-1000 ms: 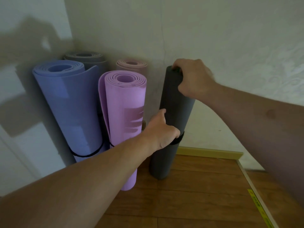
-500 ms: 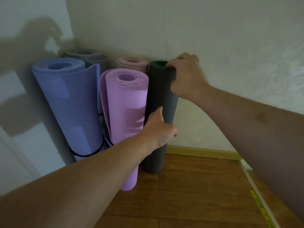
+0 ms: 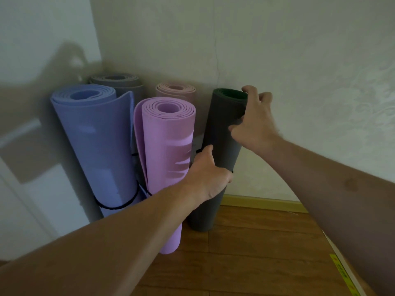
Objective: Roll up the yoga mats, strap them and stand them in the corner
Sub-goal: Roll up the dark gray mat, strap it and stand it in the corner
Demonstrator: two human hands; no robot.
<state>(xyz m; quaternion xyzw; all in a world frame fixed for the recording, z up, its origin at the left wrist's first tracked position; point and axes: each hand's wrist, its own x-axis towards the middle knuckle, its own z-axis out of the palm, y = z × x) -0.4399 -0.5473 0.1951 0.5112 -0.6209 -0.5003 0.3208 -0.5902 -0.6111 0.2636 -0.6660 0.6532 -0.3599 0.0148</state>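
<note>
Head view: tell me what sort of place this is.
Probably the corner of a home room or small exercise space: pale papered walls meet above a wooden plank floor, and rolled foam yoga mats, such as the blue one, stand together there.

The wooden floor [image 3: 256, 263] carries five rolled mats standing on end, including a pink mat [image 3: 166, 167] and dark grey mat [image 3: 222, 133].

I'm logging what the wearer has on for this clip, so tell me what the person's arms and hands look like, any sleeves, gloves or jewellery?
Both forearms are bare as far up as the frame shows, with no sleeve in view. The left hand and right hand wear no gloves, and no watch, bracelet or ring shows. The right forearm bears one small dark mark.
</note>
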